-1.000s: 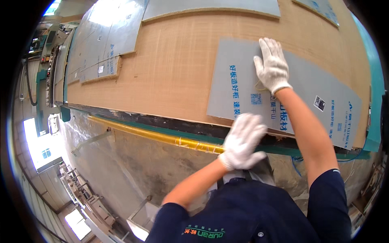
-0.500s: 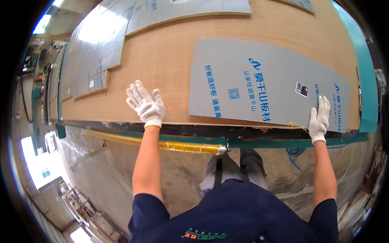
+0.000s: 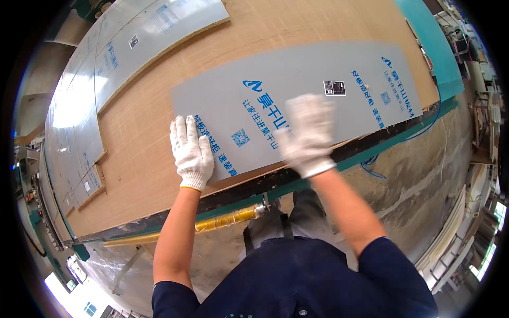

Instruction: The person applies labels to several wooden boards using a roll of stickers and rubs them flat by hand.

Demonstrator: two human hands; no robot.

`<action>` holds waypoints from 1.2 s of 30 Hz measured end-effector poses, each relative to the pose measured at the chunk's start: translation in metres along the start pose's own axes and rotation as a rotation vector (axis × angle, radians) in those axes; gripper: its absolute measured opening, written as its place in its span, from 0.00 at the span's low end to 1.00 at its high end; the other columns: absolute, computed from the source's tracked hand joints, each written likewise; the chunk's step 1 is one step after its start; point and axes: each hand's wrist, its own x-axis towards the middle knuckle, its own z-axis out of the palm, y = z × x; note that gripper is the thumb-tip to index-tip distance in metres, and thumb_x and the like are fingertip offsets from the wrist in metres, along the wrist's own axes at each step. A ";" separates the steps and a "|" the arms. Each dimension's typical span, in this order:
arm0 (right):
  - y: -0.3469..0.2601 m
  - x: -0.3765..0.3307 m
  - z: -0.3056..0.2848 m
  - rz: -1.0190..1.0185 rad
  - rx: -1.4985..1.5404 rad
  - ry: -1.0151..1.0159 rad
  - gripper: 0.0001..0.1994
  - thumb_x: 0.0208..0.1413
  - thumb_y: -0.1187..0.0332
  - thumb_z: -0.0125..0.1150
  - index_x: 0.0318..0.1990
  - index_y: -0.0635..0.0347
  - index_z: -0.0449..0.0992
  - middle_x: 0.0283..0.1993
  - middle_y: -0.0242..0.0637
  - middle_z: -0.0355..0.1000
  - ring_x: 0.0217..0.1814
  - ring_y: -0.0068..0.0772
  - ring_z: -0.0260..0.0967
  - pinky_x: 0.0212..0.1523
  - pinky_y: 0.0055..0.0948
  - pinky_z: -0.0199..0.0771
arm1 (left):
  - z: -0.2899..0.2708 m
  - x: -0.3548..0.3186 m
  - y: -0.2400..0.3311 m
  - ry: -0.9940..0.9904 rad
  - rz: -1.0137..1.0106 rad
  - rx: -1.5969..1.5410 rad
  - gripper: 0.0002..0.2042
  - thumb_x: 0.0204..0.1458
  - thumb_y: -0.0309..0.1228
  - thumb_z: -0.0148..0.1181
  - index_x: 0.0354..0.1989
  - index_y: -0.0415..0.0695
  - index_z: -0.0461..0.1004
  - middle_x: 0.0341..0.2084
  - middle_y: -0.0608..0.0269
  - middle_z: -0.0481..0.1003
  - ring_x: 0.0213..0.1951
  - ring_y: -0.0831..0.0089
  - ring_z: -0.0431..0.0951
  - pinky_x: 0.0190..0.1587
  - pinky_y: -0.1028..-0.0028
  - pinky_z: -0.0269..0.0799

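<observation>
A grey board (image 3: 212, 87) printed in blue lies along the near side of a brown wood sheet (image 3: 140, 140). My left hand (image 3: 192, 153), in a white knit glove, rests flat over the board's left edge, fingers stretched out and holding nothing. Over the middle of the board's near half is my right hand (image 3: 307, 135), also gloved. Motion smears its fingers, and whether it touches the surface is unclear. A small dark-and-white label (image 3: 334, 88) sits on the board to the right of that hand.
More grey panels (image 3: 159, 34) lie at the far left on the brown sheet. A yellow wrapped roller (image 3: 228, 218) runs below the table's dark front edge. At the right are the green table border (image 3: 427, 40) and a blue hose (image 3: 424, 132).
The view has turned to the right. My left hand has moved from the brown sheet onto the board's left edge. My right hand has swept left from the board's right end to its middle.
</observation>
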 end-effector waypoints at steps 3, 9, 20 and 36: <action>0.145 -0.002 -0.045 0.108 -0.387 0.095 0.33 0.62 0.54 0.59 0.73 0.58 0.65 0.78 0.50 0.57 0.85 0.50 0.42 0.83 0.54 0.31 | -0.001 0.004 -0.001 -0.016 0.008 0.018 0.30 0.62 0.36 0.53 0.72 0.35 0.64 0.74 0.36 0.57 0.76 0.38 0.52 0.78 0.49 0.45; 0.262 -0.009 -0.080 0.377 -0.683 0.080 0.37 0.68 0.42 0.48 0.74 0.61 0.62 0.78 0.51 0.56 0.82 0.52 0.46 0.82 0.53 0.37 | 0.003 0.014 0.013 -0.063 0.011 0.029 0.30 0.62 0.34 0.51 0.73 0.36 0.62 0.75 0.37 0.55 0.77 0.39 0.50 0.78 0.52 0.44; 0.267 -0.004 -0.083 0.308 -0.404 0.011 0.41 0.66 0.41 0.51 0.78 0.57 0.55 0.83 0.49 0.47 0.87 0.50 0.36 0.83 0.51 0.25 | 0.009 -0.003 -0.012 -0.090 0.071 0.083 0.31 0.69 0.42 0.43 0.76 0.38 0.57 0.77 0.41 0.52 0.78 0.43 0.47 0.79 0.52 0.41; 0.459 0.020 -0.208 -0.085 0.108 -0.216 0.39 0.65 0.46 0.59 0.77 0.58 0.58 0.83 0.48 0.48 0.86 0.50 0.39 0.84 0.49 0.35 | 0.129 0.212 0.391 -0.201 0.084 0.145 0.36 0.64 0.46 0.52 0.76 0.36 0.54 0.75 0.43 0.55 0.78 0.48 0.47 0.80 0.52 0.33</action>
